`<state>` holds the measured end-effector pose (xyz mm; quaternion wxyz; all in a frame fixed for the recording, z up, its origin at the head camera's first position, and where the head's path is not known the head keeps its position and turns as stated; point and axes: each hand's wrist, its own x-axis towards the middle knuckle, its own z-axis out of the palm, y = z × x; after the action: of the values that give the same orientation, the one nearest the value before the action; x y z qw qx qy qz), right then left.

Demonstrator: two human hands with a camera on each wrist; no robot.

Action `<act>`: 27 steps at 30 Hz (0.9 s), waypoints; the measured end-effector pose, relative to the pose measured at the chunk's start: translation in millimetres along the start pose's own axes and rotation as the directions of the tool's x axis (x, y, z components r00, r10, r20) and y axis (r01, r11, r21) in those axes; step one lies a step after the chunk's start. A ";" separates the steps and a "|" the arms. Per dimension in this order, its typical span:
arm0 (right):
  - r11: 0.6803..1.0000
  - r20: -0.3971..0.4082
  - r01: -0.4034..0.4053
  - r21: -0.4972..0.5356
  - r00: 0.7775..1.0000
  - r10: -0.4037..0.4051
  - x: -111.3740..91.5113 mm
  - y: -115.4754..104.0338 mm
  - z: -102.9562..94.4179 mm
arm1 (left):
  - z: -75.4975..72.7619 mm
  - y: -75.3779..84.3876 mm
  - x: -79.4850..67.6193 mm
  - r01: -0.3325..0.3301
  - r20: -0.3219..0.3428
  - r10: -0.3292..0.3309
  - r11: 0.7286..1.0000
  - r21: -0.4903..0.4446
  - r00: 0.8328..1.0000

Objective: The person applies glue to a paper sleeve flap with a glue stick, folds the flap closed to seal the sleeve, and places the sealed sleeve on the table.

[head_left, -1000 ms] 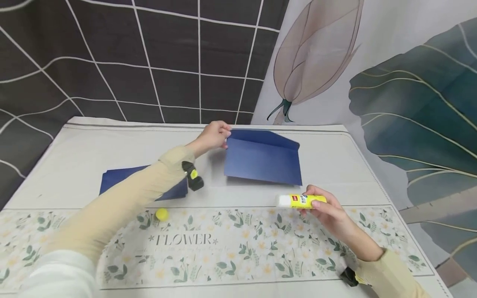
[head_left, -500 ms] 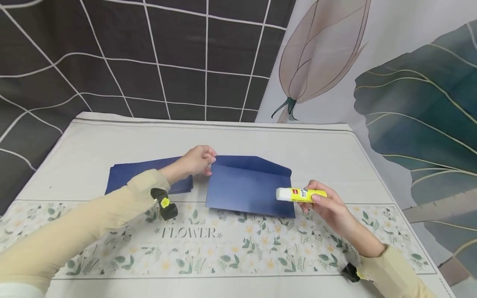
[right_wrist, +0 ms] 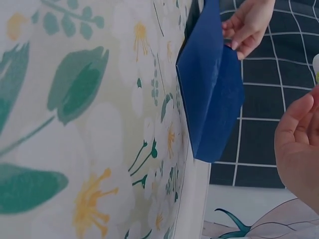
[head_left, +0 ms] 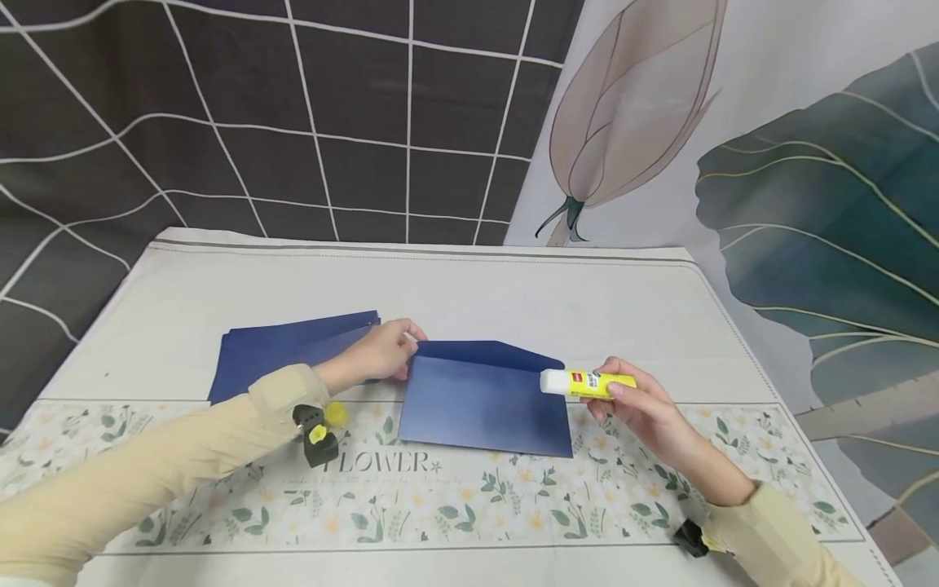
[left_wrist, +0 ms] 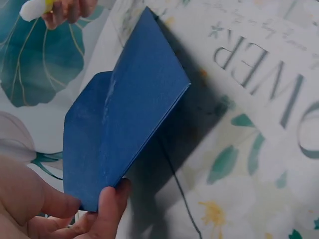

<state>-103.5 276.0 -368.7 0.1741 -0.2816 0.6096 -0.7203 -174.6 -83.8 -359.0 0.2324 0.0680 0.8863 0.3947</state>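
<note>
One blue envelope (head_left: 480, 403) is now hanging tilted over the flowered band (head_left: 513, 514) of the worktop (head_left: 623, 302), having come nearer the person from the far edge within the last second. The left hand (head_left: 383, 349) is pinching its upper left corner beside the raised flap (head_left: 484, 352), that grip clamped on the paper. The right hand (head_left: 649, 405) is holding the yellow glue stick (head_left: 597, 385), its grip closed around the tube, white end pointing at the envelope. Judging by this, flap and glue are coming within easy reach of each other, though both wrist views are showing a gap. More blue paper (head_left: 286, 346), probably envelopes, is lying stacked to the left; what looks like a yellow cap (head_left: 337, 414) is sitting beside the black wrist camera (head_left: 323, 452). The tube is carrying a red logo patch, too small for reading. Grey lettering (head_left: 385, 463) is spelling FLOWER, its first letter partly covered.
</note>
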 end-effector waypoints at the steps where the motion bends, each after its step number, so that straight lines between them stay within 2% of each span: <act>1: 1.000 -0.004 -0.006 -0.001 1.000 0.006 -0.2 0.2 -0.1 | 0.3 -1.0 0.2 0.004 0.009 -0.004 1.000 0.011 1.000; 5: 0.999 -0.032 -0.029 -0.013 0.999 0.029 -0.4 -0.6 0.2 | 0.4 -2.9 -0.9 0.011 0.051 -0.015 0.997 0.071 0.999; 8: 0.998 -0.074 -0.060 -0.031 0.996 0.058 0.7 -2.2 1.1 | 0.0 -1.8 -5.8 -0.022 0.054 0.015 0.992 0.126 0.998; 12: 0.992 -0.129 -0.112 -0.066 0.986 0.103 2.3 -3.8 2.4 | 1.7 0.5 -18.1 -0.089 -0.021 0.097 0.965 0.248 0.995; 15: 0.987 -0.150 -0.135 -0.091 0.981 0.121 3.2 -4.3 2.4 | 7.7 3.0 -28.9 -0.146 -0.088 0.187 0.928 0.343 0.978; 17: 0.984 -0.162 -0.147 -0.098 0.978 0.130 3.8 -4.1 2.3 | 14.5 3.5 -36.7 -0.220 -0.103 0.283 0.888 0.404 0.954; 18: 0.983 -0.168 -0.151 -0.100 0.977 0.133 4.1 -4.0 2.1 | 18.4 3.3 -40.7 -0.272 -0.095 0.342 0.862 0.428 0.935; 20: 0.981 -0.180 -0.162 -0.102 0.973 0.142 4.7 -3.8 1.8 | 27.4 0.6 -48.7 -0.373 -0.051 0.454 0.786 0.492 0.889; 22: 0.978 -0.198 -0.178 -0.112 0.968 0.154 5.7 -3.6 1.5 | 36.2 -3.4 -57.2 -0.460 0.019 0.532 0.712 0.531 0.846; 25: 0.967 -0.235 -0.195 -0.161 0.960 0.154 9.3 -3.5 0.8 | 48.4 -8.9 -68.5 -0.546 0.137 0.574 0.640 0.540 0.808; 27: 0.950 -0.273 -0.204 -0.238 0.952 0.136 13.5 -3.9 0.1 | 54.6 -11.7 -75.3 -0.573 0.203 0.566 0.616 0.541 0.799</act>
<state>-113.6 268.6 -362.3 0.1179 -0.1538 0.7392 -0.6450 -82.0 -78.2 -372.3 0.0687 0.4146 0.8933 0.1594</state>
